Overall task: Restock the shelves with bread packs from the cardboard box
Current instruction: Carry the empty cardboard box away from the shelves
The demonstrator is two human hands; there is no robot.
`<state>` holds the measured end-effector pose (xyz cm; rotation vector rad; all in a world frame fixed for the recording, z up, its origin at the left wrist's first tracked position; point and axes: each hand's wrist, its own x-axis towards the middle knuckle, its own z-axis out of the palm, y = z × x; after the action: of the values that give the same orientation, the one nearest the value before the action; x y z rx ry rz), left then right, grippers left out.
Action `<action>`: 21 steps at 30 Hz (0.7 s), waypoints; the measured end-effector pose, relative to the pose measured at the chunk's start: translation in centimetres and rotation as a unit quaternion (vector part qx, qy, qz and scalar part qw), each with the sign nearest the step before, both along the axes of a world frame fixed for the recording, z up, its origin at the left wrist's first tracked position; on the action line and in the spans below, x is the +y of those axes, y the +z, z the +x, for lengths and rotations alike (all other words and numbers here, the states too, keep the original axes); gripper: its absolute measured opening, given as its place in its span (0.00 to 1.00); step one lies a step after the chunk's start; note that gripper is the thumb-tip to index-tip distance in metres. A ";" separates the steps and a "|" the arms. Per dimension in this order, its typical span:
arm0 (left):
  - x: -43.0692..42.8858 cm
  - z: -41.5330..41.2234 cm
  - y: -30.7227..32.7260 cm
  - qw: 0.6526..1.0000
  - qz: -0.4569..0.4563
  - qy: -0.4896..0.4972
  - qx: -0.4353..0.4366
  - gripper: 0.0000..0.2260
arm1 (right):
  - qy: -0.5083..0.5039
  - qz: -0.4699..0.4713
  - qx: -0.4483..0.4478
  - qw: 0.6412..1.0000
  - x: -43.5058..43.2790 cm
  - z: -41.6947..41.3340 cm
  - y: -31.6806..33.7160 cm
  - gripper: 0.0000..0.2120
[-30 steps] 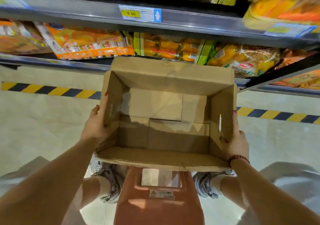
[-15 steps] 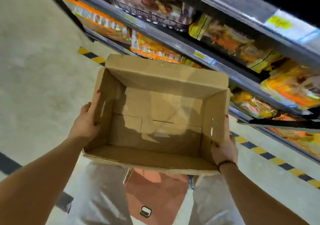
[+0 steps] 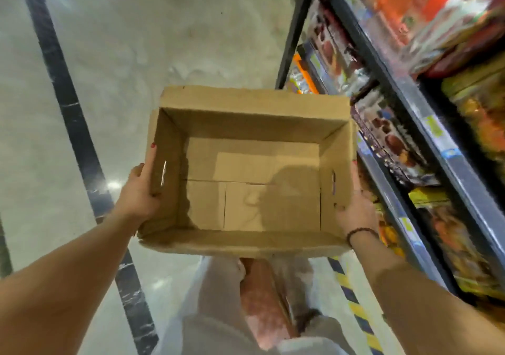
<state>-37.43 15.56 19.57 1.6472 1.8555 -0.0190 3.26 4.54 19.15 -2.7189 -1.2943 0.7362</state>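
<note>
An open cardboard box point(image 3: 246, 114) hangs in front of me at waist height, and its inside holds nothing. My left hand point(image 3: 140, 190) grips its left wall, thumb along the top edge. My right hand point(image 3: 355, 209) grips the right wall near the slot handle; a bead bracelet circles that wrist. Shelves point(image 3: 404, 100) run along the right side, filled with bread packs point(image 3: 393, 144) in dark, orange and yellow wrappers, blurred by motion.
A pale polished floor point(image 3: 131, 43) spreads to the left, crossed by a black stripe point(image 3: 79, 136). A yellow-and-black hazard strip point(image 3: 358, 311) runs along the shelf base. My legs and a reddish-brown object point(image 3: 262, 294) show below the box.
The view has swung left: the shelves moved from straight ahead to the right edge, and open floor now fills the left. Both hands kept their hold on the box.
</note>
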 end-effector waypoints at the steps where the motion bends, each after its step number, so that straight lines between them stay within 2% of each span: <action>1: 1.0 -1.2 0.5 1.000 -0.004 0.022 -0.001 0.49 | 0.022 0.003 -0.005 1.000 2.5 -0.8 0.5 0.49; 5: 5.3 -5.8 2.2 0.996 0.000 0.093 -0.011 0.48 | 0.109 0.022 -0.018 0.994 11.7 -4.2 1.5 0.53; 14: 14.8 -11.7 4.9 0.979 0.028 0.197 -0.042 0.48 | 0.204 0.046 0.000 0.978 30.7 -9.9 4.8 0.50; 21: 26.6 -13.4 5.5 0.965 0.045 0.255 -0.046 0.50 | 0.271 0.035 0.009 0.962 47.9 -12.0 5.9 0.49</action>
<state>-50.80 42.19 25.06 1.1581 2.1775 0.3585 -8.77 52.48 25.00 -2.2998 -2.0455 0.7196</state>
